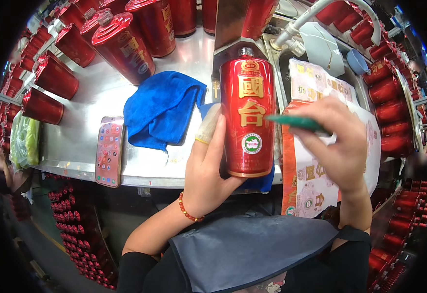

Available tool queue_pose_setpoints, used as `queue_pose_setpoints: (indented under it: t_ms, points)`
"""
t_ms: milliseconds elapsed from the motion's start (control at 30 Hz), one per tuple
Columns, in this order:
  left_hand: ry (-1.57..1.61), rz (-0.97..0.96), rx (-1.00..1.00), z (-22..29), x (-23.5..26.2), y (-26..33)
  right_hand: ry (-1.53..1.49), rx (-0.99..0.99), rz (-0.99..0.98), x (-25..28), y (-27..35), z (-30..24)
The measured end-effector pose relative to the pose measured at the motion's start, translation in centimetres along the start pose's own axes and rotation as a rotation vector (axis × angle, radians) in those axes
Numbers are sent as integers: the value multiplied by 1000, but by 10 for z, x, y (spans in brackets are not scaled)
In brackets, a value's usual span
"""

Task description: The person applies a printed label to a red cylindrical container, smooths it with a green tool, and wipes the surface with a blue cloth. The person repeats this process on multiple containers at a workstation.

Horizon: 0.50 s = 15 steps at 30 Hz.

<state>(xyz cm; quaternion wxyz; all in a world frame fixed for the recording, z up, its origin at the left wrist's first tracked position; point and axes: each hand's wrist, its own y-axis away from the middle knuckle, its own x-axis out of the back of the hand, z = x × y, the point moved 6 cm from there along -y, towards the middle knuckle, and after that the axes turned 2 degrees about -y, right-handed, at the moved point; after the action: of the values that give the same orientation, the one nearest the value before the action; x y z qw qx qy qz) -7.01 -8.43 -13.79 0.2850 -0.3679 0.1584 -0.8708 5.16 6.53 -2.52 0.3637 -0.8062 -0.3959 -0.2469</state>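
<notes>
A glossy red bottle (248,107) with gold lettering and a round green-and-white emblem stands out in front of me, its silver neck at the top. My left hand (208,161) grips its left side and base, a pale cover on one finger and a beaded bracelet at the wrist. Pinched in my right hand (333,139) is a green pointed tool (296,122), its tip at the bottle's right side, touching or very near the lettering. Beneath the right hand lie printed decal sheets (316,183) with gold characters. A blue cloth (160,110) rests left of the bottle.
A smartphone (109,151) lies near the metal table's (84,132) front edge. Several red bottles (123,49) stand at the back and left. Behind the sheets are a sink with a curved faucet (316,19) and a blue bowl (356,62). More red bottles (391,112) line the right.
</notes>
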Motion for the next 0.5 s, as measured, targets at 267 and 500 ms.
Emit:
queue_pose_setpoints:
  t_ms: [267, 500]
  points:
    - [58, -15, 9, -4, -1, -4, 255, 333, -29, -15, -15, -12]
    - [135, -33, 11, -8, -2, -5, 246, 381, -98, -18, -18, -20]
